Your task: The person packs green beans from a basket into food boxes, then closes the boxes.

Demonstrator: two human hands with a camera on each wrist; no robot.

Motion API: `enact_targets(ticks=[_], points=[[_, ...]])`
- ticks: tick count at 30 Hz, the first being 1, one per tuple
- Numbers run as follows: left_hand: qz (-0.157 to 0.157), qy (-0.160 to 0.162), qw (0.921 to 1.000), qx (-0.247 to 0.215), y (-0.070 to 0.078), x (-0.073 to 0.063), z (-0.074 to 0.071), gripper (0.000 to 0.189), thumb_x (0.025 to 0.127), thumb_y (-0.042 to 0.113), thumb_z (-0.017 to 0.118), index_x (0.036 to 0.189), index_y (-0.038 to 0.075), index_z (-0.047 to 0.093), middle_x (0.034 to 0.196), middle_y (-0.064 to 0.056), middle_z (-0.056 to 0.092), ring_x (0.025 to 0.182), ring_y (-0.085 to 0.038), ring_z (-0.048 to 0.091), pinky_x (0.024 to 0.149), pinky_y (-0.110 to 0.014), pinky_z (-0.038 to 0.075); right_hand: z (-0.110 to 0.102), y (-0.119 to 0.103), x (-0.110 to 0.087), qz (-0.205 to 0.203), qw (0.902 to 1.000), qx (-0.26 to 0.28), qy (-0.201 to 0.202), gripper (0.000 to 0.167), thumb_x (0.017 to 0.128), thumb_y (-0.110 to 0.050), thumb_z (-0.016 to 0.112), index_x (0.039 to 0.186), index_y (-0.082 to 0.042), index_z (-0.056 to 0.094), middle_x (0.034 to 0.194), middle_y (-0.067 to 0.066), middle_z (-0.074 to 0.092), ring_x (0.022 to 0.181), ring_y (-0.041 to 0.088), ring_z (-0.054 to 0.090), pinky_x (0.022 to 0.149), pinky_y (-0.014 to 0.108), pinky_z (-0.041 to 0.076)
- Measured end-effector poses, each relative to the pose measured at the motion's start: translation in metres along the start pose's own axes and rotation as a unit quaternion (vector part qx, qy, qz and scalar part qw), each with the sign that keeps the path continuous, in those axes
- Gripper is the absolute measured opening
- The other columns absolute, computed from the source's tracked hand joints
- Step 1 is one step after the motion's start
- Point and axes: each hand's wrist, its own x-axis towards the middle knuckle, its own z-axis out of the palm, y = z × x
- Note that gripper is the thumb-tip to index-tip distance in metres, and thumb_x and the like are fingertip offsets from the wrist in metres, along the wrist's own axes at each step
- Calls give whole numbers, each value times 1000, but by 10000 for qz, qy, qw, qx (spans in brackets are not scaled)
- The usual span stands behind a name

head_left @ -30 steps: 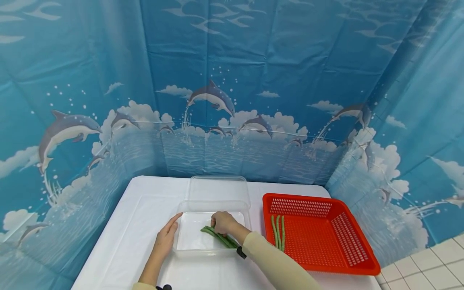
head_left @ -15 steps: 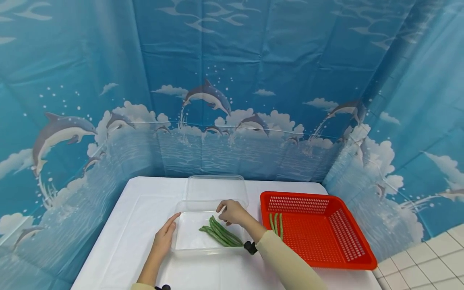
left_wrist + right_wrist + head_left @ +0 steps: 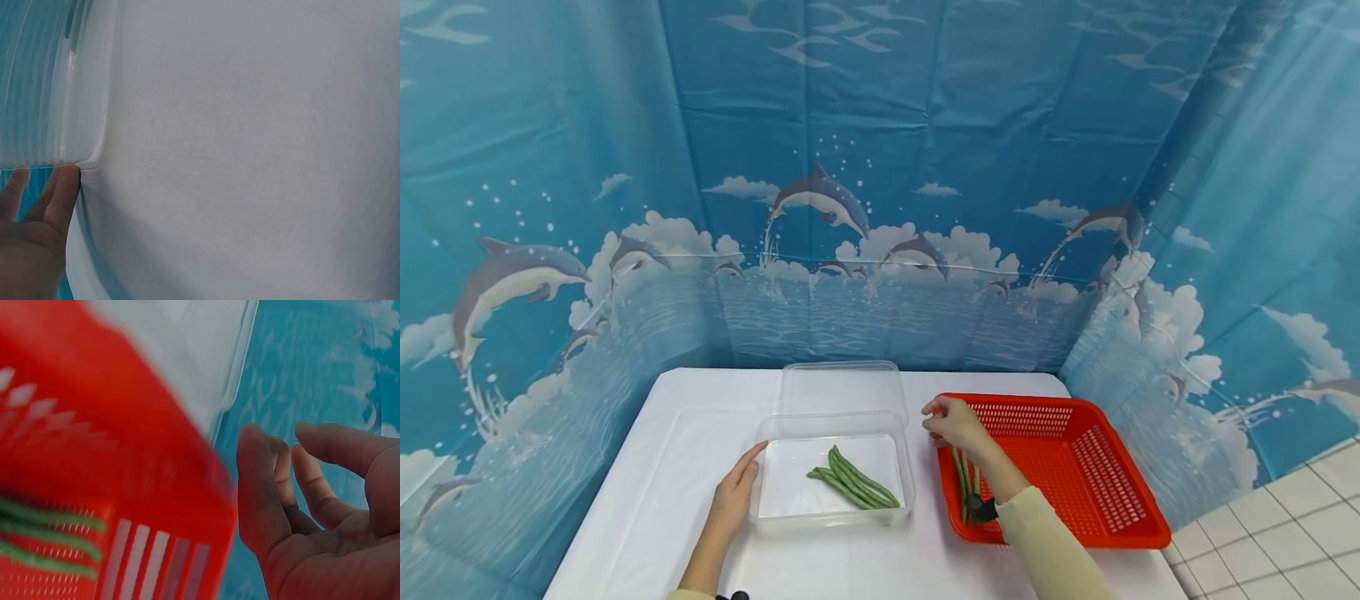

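A clear plastic container (image 3: 786,492) stands on the white table with several green beans (image 3: 856,482) lying in its right half. My left hand (image 3: 730,500) touches the container's left side with straight fingers; in the left wrist view the fingertips (image 3: 67,175) meet its edge. Over the left rim of the red basket (image 3: 1060,479) hovers my right hand (image 3: 957,427), fingers loosely bent, holding nothing. In the right wrist view a gap shows between thumb and fingers. Green beans (image 3: 53,544) lie in the basket below, partly hidden by the right wrist in the head view.
Behind the container lies its clear lid (image 3: 842,387). A white cloth covers the table (image 3: 662,467). A blue dolphin-print curtain (image 3: 865,317) hangs along the back and sides. White floor tiles (image 3: 1285,521) show at the lower right.
My right hand let go of green beans in the container, lifted, and moved right to the red basket's left rim. My left hand stays at the container's side.
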Motion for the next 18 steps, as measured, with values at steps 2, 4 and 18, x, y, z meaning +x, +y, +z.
enact_targets(ticks=[2, 4, 18], points=[[-6, -4, 10000, 2, -1, 1, 0, 48, 117, 38, 33, 162, 25, 45, 173, -12, 35, 161, -44, 29, 127, -71, 27, -13, 9, 1, 129, 9998, -1, 146, 24, 100, -7, 68, 121, 4, 64, 94, 18, 66, 76, 24, 70, 74, 39, 68], [5, -4, 10000, -4, -2, 1, -1, 48, 117, 38, 33, 162, 25, 45, 173, -12, 35, 161, -45, 29, 126, -72, 27, -24, 17, 3, 281, 9992, -5, 269, 26, 102, -8, 67, 123, 5, 63, 98, 19, 66, 77, 25, 71, 78, 41, 69], [-98, -8, 9999, -93, 1, 0, 0, 47, 117, 37, 35, 162, 27, 45, 173, -11, 35, 161, -44, 28, 128, -70, 26, -59, 82, 8, 1212, 9914, 26, 489, 19, 102, -2, 63, 117, 8, 58, 109, 23, 64, 87, 30, 72, 78, 39, 68]])
